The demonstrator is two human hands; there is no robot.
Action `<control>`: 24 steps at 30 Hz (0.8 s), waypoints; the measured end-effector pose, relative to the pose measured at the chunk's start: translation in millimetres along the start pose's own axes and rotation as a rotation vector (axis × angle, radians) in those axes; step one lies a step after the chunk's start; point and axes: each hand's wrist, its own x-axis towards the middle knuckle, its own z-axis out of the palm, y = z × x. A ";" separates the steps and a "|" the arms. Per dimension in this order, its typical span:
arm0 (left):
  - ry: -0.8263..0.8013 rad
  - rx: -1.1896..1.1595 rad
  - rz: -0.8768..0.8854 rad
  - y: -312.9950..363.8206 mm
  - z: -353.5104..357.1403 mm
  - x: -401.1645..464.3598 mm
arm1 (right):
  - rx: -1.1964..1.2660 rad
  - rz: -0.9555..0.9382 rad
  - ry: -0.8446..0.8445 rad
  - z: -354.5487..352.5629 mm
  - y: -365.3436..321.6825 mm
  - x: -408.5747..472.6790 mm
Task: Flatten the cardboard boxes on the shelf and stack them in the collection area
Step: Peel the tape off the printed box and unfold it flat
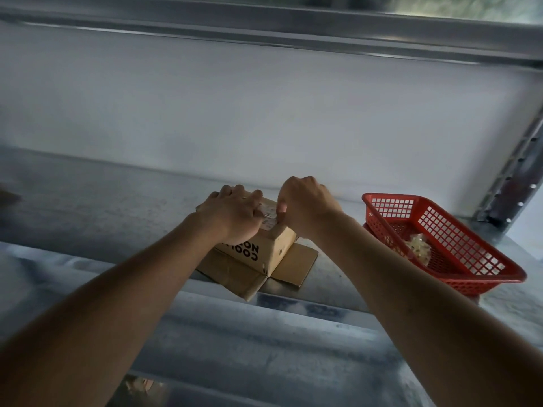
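A small cardboard box (266, 245) is seen upside down on the metal shelf (102, 201), near its front edge, with its flaps (235, 274) splayed flat on the shelf around it (black printed letters on the near side read inverted). The top of the box is held down by the left hand (232, 215), fingers curled over the far edge and palm resting on the top face. Just beside it, the right hand (305, 207) is bent down at the wrist, thumb and fingertips pinched on the pale label or tape (269, 221) running along the top seam of the box. The two hands are almost touching over that strip. Whether the tape is lifted at all cannot be told, since it is partly hidden by the fingers. To the right, apart from the box, a red plastic basket (458, 245) is set on the same shelf, with something pale inside. A white wall (264, 113) is seen behind.
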 end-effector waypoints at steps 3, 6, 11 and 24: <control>-0.011 -0.004 0.007 -1.7 -0.6 2.1 | -0.108 -0.115 -0.009 -5.1 -1.2 -1.9; -0.014 -0.011 0.021 -5.0 2.3 4.0 | -0.137 -0.166 -0.034 -8.8 0.9 -4.2; 0.000 -0.086 0.014 -10.4 10.9 5.4 | -0.148 -0.243 -0.088 -12.3 2.9 -6.2; -0.060 -0.092 -0.007 -13.6 11.6 8.5 | 0.150 -0.197 0.034 15.7 44.0 3.1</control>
